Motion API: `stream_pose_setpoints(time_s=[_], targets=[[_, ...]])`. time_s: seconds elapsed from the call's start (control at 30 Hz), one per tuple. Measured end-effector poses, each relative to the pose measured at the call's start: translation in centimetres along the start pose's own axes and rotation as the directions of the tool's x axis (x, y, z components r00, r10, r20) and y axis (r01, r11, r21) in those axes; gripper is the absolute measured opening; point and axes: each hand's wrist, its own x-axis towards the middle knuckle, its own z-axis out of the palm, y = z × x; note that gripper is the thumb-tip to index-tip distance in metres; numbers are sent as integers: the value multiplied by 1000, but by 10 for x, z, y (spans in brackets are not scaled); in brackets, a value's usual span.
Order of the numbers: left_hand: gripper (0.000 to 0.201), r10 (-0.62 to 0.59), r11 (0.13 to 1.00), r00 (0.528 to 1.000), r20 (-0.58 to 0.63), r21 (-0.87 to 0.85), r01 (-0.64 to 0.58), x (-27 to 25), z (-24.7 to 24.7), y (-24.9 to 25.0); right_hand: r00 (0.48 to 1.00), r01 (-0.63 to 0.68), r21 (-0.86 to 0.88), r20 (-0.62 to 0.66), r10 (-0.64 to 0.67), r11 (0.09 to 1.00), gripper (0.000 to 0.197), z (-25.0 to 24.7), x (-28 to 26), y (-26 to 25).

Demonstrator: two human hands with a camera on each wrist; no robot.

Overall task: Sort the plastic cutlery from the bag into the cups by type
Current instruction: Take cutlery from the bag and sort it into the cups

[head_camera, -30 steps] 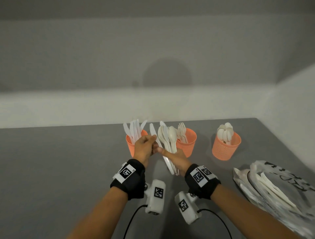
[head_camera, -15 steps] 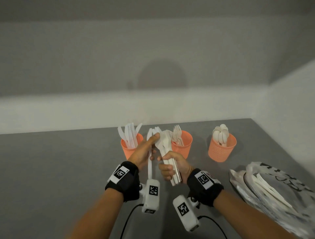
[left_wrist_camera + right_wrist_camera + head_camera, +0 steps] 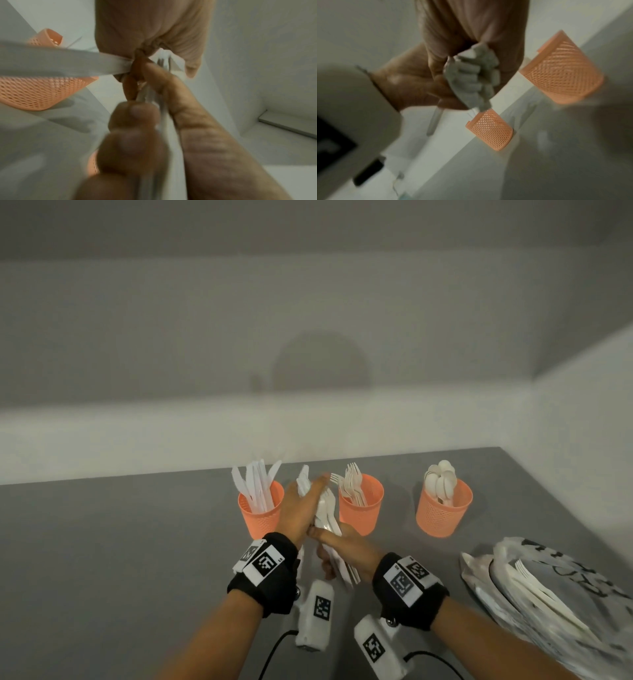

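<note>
My right hand [image 3: 337, 549] grips a bundle of white plastic cutlery [image 3: 329, 508] upright in front of the cups; its cut ends [image 3: 471, 81] show in the right wrist view. My left hand [image 3: 305, 501] lies against the bundle's upper part and pinches a white knife [image 3: 68, 60], whose handle [image 3: 435, 121] hangs below. Three orange mesh cups stand in a row: a knife cup [image 3: 262, 515], a fork cup [image 3: 361, 511] and a spoon cup [image 3: 444, 515]. The plastic bag [image 3: 548, 587] lies at the right with more cutlery inside.
The grey table [image 3: 120, 542] meets a white wall just behind the cups and at the right. Wrist cameras with black cables hang under both forearms near the table's front.
My left hand drew a knife out of the bundle, then came back against the bundle's top with it. My right hand closed round the bundle and tilted it more upright.
</note>
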Motion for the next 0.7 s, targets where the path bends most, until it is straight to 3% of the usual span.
stream_pose_setpoints(time_s=[0.13, 0.3, 0.4, 0.57, 0.7], targets=[[25, -81, 991, 996, -34, -113, 76, 0, -9, 6, 997, -72, 124, 20, 70, 990, 18, -11, 2, -3], [14, -4, 998, 1000, 0, -68, 4, -8, -12, 6, 992, -99, 107, 84, 91, 989, 20, -13, 1, -5], [18, 25, 1000, 998, -52, -9, -26, -4, -12, 4, 990, -104, 115, 110, 91, 988, 20, -13, 3, -6], [7, 104, 994, 980, -169, 39, -99, 1, -12, 3, 994, -93, 213, 69, 80, 973, 20, -12, 5, -5], [17, 137, 990, 971, -193, 15, -137, -2, -11, 1, 999, -41, 184, 21, 38, 982, 18, -12, 8, -2]])
